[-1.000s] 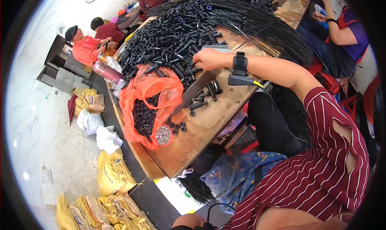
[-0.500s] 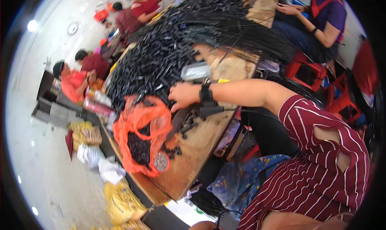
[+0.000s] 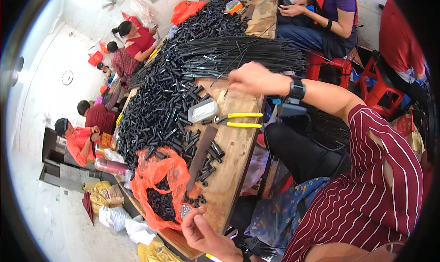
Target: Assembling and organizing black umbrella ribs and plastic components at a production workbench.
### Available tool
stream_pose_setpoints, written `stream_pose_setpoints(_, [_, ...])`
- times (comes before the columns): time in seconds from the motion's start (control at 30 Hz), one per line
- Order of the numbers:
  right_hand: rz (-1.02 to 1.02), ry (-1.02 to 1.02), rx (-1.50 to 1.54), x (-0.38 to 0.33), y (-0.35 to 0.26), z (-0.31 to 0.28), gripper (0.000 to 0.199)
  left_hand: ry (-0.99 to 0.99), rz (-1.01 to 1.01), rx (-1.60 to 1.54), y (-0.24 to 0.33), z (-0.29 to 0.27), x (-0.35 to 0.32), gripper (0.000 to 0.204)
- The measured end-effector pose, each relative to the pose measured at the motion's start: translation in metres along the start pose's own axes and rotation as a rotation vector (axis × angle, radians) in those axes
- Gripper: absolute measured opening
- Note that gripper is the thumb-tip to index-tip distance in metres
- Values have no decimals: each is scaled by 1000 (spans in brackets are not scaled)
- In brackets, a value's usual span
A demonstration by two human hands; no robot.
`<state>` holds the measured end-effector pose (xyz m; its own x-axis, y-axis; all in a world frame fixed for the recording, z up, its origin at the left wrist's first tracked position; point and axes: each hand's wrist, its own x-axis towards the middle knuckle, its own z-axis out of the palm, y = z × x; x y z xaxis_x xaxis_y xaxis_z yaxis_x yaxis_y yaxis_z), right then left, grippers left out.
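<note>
My left hand [image 3: 204,237] is at the lower edge, thumb and fingers pinched together beside a small round dish of tiny shiny bits [image 3: 185,210]. Whatever is in the pinch is too small to make out. Above the table's far right part, my right hand [image 3: 256,80] has its fingers curled down near a bundle of thin black rods [image 3: 243,56]; what they hold is hidden. An orange plastic bag [image 3: 142,188] stands open with small black rings [image 3: 161,206] inside. Several black tubular pieces [image 3: 210,163] lie beside a flat dark bar [image 3: 201,156].
A large heap of black tubular parts [image 3: 156,101] covers the table's left side. Yellow-handled pliers [image 3: 243,120] and a clear plastic box [image 3: 203,111] lie on the wooden tabletop [image 3: 233,147]. Across from me a person in purple [image 3: 341,14] sits on a red stool [image 3: 327,65]; others sit along the left.
My right hand has moved away from the bag and up toward the rods, uncovering the pliers. My left hand has come into sight at the bottom. The whole view has shifted.
</note>
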<state>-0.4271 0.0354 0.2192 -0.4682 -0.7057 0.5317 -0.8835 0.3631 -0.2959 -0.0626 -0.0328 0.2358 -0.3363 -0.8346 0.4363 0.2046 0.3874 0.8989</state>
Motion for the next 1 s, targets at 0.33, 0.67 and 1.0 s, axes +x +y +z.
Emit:
stream_pose_setpoints(0.33, [352,-214,-6,-6,66,51,33,-90,-39,386,-37,23,-17,11])
stream_pose_setpoints(0.67, [-104,-280,-300,59,101,42,21,-115,-65,565,-82,21,-16,12])
stream_pose_setpoints(1.0, [-302,-188,-396,117,184,78,22,-217,-131,606,-118,42,-11,17])
